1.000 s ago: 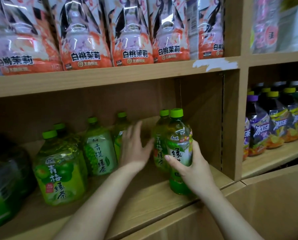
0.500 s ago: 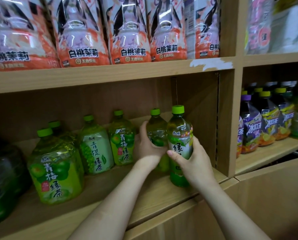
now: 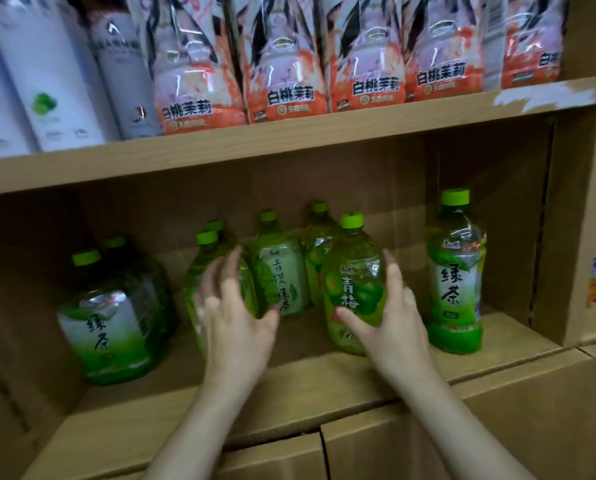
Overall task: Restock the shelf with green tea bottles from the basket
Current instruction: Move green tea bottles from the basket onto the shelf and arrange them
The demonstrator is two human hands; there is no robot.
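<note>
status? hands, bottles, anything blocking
Right hand gripping plum green tea bottle on shelf. Left hand open, against neighbouring bottle. Tall green tea bottle upright at right. Nothing blocking.

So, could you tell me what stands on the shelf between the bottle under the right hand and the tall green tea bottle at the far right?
Nothing: in the head view only bare shelf board separates the held bottle from the tall bottle.

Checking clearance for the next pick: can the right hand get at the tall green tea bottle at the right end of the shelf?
Probably yes. The tall green tea bottle stands alone by the shelf's right wall, with bare shelf in front. The right hand is just left of it, on a rounder plum tea bottle, which it must release first.
</note>
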